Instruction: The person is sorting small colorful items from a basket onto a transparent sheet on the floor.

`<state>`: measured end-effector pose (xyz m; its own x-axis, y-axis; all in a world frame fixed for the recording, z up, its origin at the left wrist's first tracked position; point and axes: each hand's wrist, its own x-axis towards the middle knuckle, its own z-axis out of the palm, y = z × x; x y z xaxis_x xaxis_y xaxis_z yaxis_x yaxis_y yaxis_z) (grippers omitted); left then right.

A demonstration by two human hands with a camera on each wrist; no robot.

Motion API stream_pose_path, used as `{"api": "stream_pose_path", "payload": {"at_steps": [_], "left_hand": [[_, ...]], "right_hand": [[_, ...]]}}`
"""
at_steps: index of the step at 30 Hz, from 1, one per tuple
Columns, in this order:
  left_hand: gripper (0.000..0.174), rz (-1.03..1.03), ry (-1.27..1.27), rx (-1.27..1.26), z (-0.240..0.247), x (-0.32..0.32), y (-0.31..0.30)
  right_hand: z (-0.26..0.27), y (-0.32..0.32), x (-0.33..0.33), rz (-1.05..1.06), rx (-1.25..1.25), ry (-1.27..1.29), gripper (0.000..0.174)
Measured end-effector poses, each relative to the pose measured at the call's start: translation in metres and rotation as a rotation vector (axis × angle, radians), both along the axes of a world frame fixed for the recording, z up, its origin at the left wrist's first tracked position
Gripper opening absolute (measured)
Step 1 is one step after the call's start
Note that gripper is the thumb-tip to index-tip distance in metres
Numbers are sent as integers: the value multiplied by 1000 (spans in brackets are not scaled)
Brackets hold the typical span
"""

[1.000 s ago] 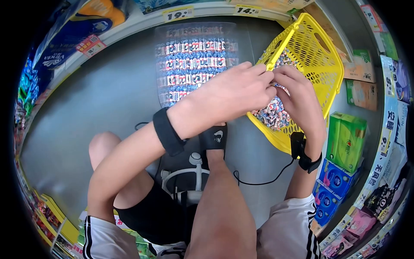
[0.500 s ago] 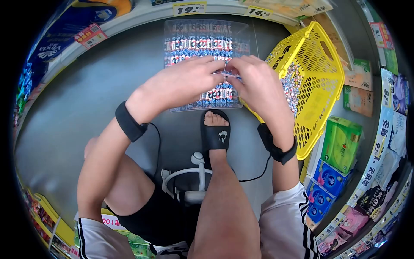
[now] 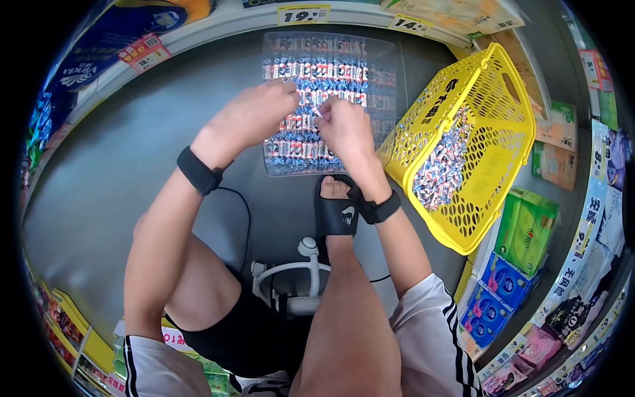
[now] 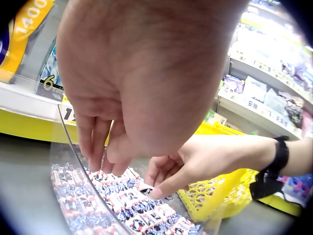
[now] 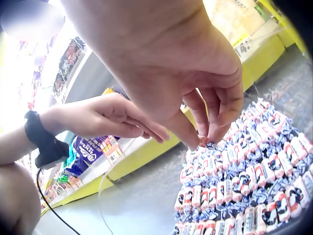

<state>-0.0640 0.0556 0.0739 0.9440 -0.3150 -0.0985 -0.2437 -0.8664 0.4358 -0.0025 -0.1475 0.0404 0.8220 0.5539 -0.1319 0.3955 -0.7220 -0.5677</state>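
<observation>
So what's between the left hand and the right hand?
Rows of wrapped candies in the clear tray, seen in the head view between left hand and right hand.

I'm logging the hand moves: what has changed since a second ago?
The left hand and right hand moved from the yellow basket leftward to the clear tray. The right hand now pinches one candy over the rows; the left holds nothing visible. Basket and tray stayed put.

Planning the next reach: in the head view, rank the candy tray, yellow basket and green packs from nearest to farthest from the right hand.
1. Candy tray, directly under the right hand, which pinches a candy.
2. Yellow basket, just to the right, tilted.
3. Green packs, farthest right, on the shelf.
</observation>
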Motion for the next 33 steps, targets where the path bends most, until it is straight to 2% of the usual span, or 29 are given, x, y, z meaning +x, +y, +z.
{"api": "stream_pose_path", "payload": {"at_steps": [2, 3, 5, 8, 12, 14, 16, 21, 24, 26, 28, 33], "left_hand": [[32, 6, 49, 101, 0, -3, -3], [32, 5, 50, 101, -3, -4, -4], [20, -95, 132, 298, -16, -8, -9], [12, -170, 281, 294, -22, -12, -23], [12, -129, 353, 337, -21, -20, -43], [15, -130, 273, 382, -34, -26, -47], [16, -155, 308, 431, -36, -25, -50], [21, -190, 329, 490, -45, -32, -57], [27, -145, 209, 512, -55, -39, -58], [32, -167, 305, 561, -53, -35, -61], [32, -172, 304, 549, -51, -35, -60], [30, -200, 384, 514, -40, -30, -58]], "right_hand": [[-18, 5, -2, -9, -58, 17, 13], [-23, 10, -3, -27, -97, 89, 11], [-45, 15, -2, 4, -121, 146, 12], [-59, 20, -7, 5, -106, 213, 14], [-71, 26, -8, -4, -82, 168, 13], [-77, 26, -11, 1, -62, 147, 13], [-82, 25, -14, -26, 44, 143, 16], [-82, 28, -19, -72, -83, 137, 24], [-80, 29, -18, -90, -95, 161, 25], [-80, 29, -17, -89, -88, 152, 25], [-77, 29, -17, -89, 15, 247, 26], [-83, 33, -23, -130, 56, 191, 27]]}}
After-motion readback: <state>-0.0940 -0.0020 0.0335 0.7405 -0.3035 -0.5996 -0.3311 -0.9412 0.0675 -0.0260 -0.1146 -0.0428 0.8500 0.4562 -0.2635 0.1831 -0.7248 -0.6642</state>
